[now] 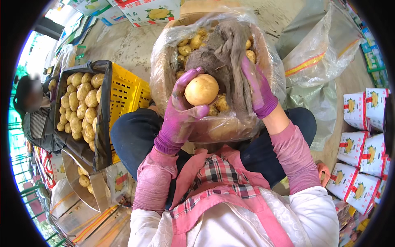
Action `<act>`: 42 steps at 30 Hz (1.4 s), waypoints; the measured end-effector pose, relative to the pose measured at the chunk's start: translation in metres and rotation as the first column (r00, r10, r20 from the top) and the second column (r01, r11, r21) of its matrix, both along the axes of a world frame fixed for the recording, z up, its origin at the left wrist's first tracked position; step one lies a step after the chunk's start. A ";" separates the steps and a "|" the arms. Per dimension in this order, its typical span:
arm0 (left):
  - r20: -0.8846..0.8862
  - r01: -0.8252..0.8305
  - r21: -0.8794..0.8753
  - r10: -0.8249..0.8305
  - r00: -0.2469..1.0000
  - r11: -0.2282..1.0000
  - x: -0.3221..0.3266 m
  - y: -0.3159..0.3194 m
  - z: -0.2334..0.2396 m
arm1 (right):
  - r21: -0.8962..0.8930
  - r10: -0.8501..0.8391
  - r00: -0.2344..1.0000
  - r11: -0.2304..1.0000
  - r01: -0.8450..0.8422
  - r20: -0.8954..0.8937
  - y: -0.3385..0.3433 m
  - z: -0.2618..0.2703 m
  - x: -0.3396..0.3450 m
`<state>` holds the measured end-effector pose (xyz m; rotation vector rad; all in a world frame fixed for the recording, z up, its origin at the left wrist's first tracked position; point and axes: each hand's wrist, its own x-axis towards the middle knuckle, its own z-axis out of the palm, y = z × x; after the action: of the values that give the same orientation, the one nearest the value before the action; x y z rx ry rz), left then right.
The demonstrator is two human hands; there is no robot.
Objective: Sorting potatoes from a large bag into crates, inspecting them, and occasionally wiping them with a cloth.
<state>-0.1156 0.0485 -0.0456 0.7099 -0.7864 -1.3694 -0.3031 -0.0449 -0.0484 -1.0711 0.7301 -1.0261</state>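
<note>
A round, pale yellow potato point(202, 89) rests in my left hand point(180, 108), held between the thumb and fingers of a purple-stained glove. My right hand point(257, 88), in a matching glove, grips a dirty grey-brown cloth point(231, 49), whose folds hide part of the fingers. Both hands are over a cardboard box lined with clear plastic film point(222, 131), which stands between my knees. Inside it lie several potatoes point(189, 44), partly covered by the cloth.
To the left, a yellow plastic crate point(123, 89) with a dark liner holds many potatoes point(81, 102); a person point(38, 114) sits beyond it. An open carton point(80, 191) with potatoes is below. Printed cartons point(353, 148) are stacked right, near plastic sheeting point(318, 64).
</note>
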 end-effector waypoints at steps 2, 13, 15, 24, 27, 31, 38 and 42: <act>0.208 -0.004 0.121 -0.022 0.978 0.993 0.008 0.002 0.010 | -0.635 -0.080 0.881 0.723 -0.271 -0.467 0.006 -0.019 -0.006; 0.143 -0.129 -0.155 0.151 0.978 0.979 -0.004 0.010 -0.009 | -0.004 -0.164 0.959 0.986 0.168 -0.231 -0.023 -0.076 -0.002; -0.151 0.011 -0.066 -0.021 0.988 0.998 0.012 0.018 0.025 | -0.018 -0.087 0.956 0.996 0.085 -0.282 -0.032 -0.079 -0.008; 0.728 -0.625 0.103 0.370 0.577 0.774 0.301 0.156 0.060 | -0.348 -0.379 0.778 0.911 0.220 -0.500 -0.029 0.010 -0.044; 0.932 -0.656 0.208 0.056 0.358 0.726 0.352 0.191 0.032 | -0.512 -0.415 0.708 0.854 0.089 -0.570 -0.058 0.008 -0.068; 0.921 -0.659 0.384 -0.212 0.328 0.647 0.359 0.175 0.015 | -0.636 -0.465 0.630 0.769 -0.060 -0.622 -0.080 0.020 -0.105; 0.903 -0.408 0.310 -0.400 -0.154 0.859 0.378 0.188 0.019 | -0.812 -0.637 0.555 0.568 -0.130 -0.535 -0.095 0.027 -0.089; 0.864 -0.499 0.034 -0.277 -0.421 0.866 0.397 0.189 -0.011 | -0.750 -0.736 0.496 0.621 0.226 -0.460 -0.087 0.046 -0.108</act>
<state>0.2816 0.2371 -0.0566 2.6165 -1.6528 -0.1172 -0.4113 -0.1317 -0.0024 -1.9934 1.5500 -1.3993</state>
